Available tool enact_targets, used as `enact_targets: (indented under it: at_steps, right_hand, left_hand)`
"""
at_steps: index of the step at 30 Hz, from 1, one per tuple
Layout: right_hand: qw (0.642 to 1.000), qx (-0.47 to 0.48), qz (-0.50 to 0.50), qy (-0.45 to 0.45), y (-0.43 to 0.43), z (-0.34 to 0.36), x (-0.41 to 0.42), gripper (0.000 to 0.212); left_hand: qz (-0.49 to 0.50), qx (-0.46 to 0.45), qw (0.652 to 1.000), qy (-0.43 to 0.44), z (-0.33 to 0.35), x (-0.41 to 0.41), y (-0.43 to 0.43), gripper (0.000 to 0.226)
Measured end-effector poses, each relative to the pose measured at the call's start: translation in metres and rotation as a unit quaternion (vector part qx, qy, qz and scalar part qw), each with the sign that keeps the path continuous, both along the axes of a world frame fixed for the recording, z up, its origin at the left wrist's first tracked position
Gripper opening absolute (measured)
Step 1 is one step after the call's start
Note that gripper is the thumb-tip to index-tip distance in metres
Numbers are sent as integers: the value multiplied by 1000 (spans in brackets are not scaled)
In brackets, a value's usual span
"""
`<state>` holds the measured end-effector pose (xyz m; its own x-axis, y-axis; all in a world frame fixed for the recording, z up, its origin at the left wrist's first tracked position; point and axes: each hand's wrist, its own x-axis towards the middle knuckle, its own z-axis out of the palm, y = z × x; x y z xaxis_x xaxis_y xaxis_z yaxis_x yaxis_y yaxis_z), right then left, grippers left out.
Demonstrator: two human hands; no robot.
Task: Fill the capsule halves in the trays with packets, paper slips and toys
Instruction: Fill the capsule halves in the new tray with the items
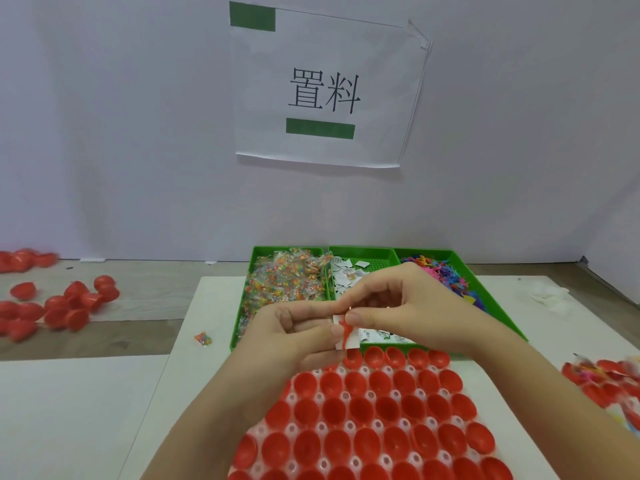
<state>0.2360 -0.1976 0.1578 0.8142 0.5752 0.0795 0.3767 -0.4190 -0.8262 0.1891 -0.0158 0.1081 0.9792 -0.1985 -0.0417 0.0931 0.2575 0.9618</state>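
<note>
A white tray [349,427] with many empty red capsule halves [367,441] lies in front of me. Above its far edge, my left hand [294,334] and my right hand [394,303] meet. Together they pinch a white paper slip [351,342] and a small red toy [345,332]. Behind them stands a green three-part tray [239,327]: clear packets [287,282] on the left, paper slips [346,275] in the middle, colourful toys [440,275] on the right.
Loose red capsule halves [65,306] lie scattered on the table at the left. One stray packet [203,338] lies left of the green tray. A second tray with filled red halves [609,382] shows at the right edge. A paper sign [325,91] hangs on the wall.
</note>
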Motion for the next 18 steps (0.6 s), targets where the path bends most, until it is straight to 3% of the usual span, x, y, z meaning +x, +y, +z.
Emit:
enact_targets:
  at_steps: [3, 6, 8, 11, 14, 18]
  right_hand:
    - [999, -22, -19, -28, 4, -2, 3, 23]
    - [998, -61, -7, 32, 8, -2, 7, 35]
    - [997, -61, 12, 48, 13, -3, 9, 27]
    - [999, -27, 1, 19, 28, -12, 11, 13]
    - [999, 37, -30, -8, 43, -28, 14, 16]
    - [991, 128, -30, 10, 59, -51, 19, 16]
  left_hand:
    - [29, 3, 1000, 4, 0, 0, 0, 39]
    - [68, 46, 996, -15, 1, 1, 2, 58]
    - [78, 67, 994, -25, 2, 2, 8, 65]
    - [89, 99, 990, -44, 2, 2, 15, 83]
    - [154, 122, 978, -66, -4, 3, 20, 101]
    - [216, 148, 964, -48, -14, 5, 39, 104]
